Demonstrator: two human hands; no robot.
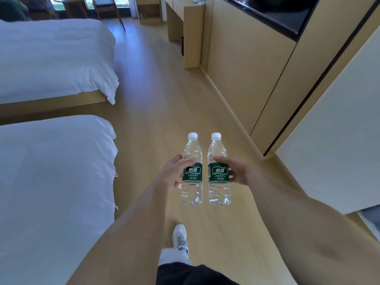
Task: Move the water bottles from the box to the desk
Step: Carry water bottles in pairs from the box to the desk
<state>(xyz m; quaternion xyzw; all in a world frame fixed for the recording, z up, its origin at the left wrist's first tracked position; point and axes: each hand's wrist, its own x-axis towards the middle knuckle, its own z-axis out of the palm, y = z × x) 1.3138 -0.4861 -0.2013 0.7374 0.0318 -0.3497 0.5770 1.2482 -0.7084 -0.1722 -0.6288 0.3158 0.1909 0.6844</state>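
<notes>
Clear ribbed plastic bottles [192,171], [219,171] upright, gripped by left hand [174,171], right hand [238,171].

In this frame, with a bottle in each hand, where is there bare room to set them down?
Bare wooden floor runs between the two beds and the cabinet wall. The desk far ahead shows only a sliver of top, so its free room cannot be judged. Left hand and right hand each grip a water bottle, held nearly touching.
</notes>
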